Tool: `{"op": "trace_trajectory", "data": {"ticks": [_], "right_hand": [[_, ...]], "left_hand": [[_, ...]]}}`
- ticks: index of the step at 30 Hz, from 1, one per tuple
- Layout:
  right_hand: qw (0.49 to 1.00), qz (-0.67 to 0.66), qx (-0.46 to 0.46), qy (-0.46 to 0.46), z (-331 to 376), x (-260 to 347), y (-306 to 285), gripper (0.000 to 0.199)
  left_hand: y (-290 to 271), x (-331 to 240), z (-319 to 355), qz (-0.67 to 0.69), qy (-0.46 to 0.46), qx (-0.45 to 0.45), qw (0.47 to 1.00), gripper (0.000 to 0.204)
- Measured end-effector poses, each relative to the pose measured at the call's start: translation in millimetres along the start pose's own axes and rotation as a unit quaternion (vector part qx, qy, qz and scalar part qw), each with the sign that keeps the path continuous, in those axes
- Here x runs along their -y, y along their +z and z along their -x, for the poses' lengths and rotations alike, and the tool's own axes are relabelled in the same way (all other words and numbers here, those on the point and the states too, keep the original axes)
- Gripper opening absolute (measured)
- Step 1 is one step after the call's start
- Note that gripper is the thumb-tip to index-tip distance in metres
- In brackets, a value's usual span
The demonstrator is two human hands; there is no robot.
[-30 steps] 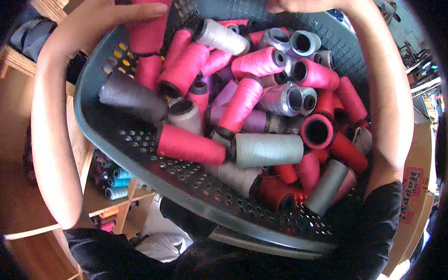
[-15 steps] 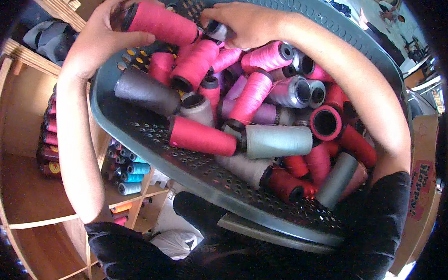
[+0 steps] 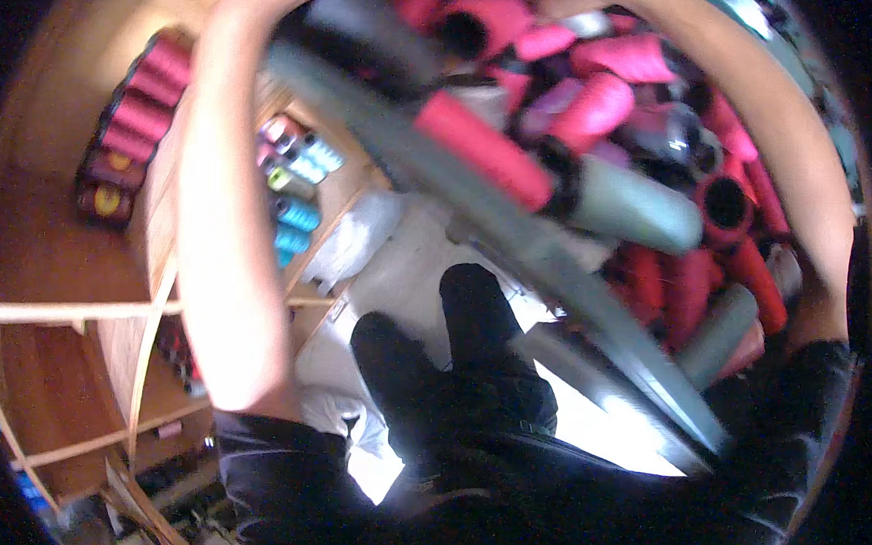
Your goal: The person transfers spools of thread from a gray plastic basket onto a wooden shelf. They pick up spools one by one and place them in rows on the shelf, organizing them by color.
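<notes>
A grey perforated plastic basket [image 3: 514, 237], blurred and tilted, fills the upper right, heaped with thread spools in pink, red, grey and purple. A pink spool [image 3: 483, 149] and a grey-green spool [image 3: 640, 208] lie against its near rim. My left forearm [image 3: 227, 217] rises along the basket's left side, and the hand is cut off by the top edge. My right forearm [image 3: 786, 141] curves around the right side. Only a sliver of my right hand [image 3: 575, 1] shows at the top, over the spools, and its grip is hidden.
A wooden shelf unit [image 3: 60, 307] stands at the left, with pink and dark red spools [image 3: 139, 118] in one compartment and teal and mixed spools [image 3: 294, 224] in another. My dark-trousered legs [image 3: 471, 370] stand on a pale floor [image 3: 398, 271] below the basket.
The basket has swung up and to the right and is now blurred. Both hands have slid toward the top edge. The pink spool held in my left hand is out of view.
</notes>
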State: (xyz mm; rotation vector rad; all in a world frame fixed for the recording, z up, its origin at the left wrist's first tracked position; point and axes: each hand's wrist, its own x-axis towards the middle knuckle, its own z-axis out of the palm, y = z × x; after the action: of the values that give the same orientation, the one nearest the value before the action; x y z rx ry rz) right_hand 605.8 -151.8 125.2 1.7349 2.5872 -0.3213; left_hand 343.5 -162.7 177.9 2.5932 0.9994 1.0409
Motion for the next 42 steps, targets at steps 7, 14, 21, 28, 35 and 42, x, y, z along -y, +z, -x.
{"op": "trace_trajectory", "data": {"ticks": [7,14,21,28,35,42], "right_hand": [[0.993,-0.028,-0.017,0.115,45,23,-8,0.056],[0.984,-0.052,-0.165,-0.033,39,-3,31,0.069],[0.984,-0.157,-0.077,-0.025,57,-4,16,0.057],[0.976,-0.147,-0.156,0.046,167,41,-30,0.057],[0.966,-0.035,-0.122,0.225,250,71,-46,0.037],[0.895,-0.204,-0.203,0.341,266,89,-42,0.031]], "left_hand": [[25,38,-20,-0.005,0.159,-0.100,0.982,0.051],[-9,10,5,0.027,-0.002,-0.001,1.000,0.060],[-10,28,6,0.046,-0.037,0.074,0.995,0.054],[6,12,-2,0.084,0.029,-0.065,0.994,0.041],[-2,20,3,0.171,-0.087,0.024,0.981,0.047],[-1,14,4,0.136,-0.031,0.009,0.990,0.054]]}}
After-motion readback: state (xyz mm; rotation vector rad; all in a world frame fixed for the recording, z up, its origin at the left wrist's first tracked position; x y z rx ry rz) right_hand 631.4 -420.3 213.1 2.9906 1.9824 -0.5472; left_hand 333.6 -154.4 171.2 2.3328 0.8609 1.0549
